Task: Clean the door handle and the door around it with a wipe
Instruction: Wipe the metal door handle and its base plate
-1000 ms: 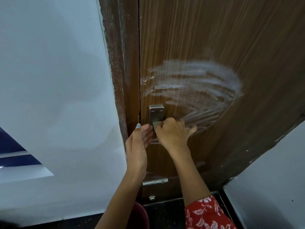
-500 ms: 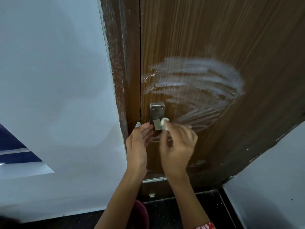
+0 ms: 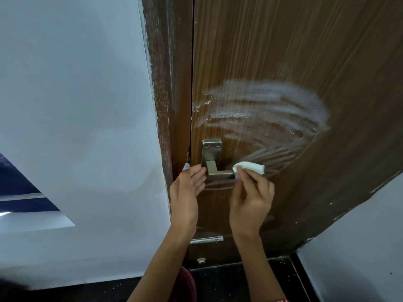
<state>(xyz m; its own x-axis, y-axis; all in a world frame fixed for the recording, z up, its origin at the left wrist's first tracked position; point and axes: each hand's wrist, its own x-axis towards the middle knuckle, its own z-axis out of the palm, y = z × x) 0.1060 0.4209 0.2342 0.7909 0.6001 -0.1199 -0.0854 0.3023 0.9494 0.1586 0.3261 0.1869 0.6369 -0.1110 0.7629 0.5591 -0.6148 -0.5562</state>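
A brushed-metal lever handle (image 3: 214, 168) on its plate sits at the left edge of the brown wooden door (image 3: 283, 51). White wet streaks (image 3: 266, 114) fan across the door above and right of the handle. My right hand (image 3: 250, 199) pinches a small folded white wipe (image 3: 250, 167) at the lever's right tip. My left hand (image 3: 188, 192) is flat with fingers apart, fingertips touching the left side of the handle plate and holding nothing.
The dark door frame (image 3: 170, 83) with paint smears runs left of the door. White walls (image 3: 76, 105) flank both sides. A metal latch (image 3: 207, 240) sits low on the door. A maroon round object (image 3: 185, 284) stands on the dark floor.
My right hand slid the wipe from the lever's base rightwards to its tip, uncovering the lever. My left hand stayed by the plate.
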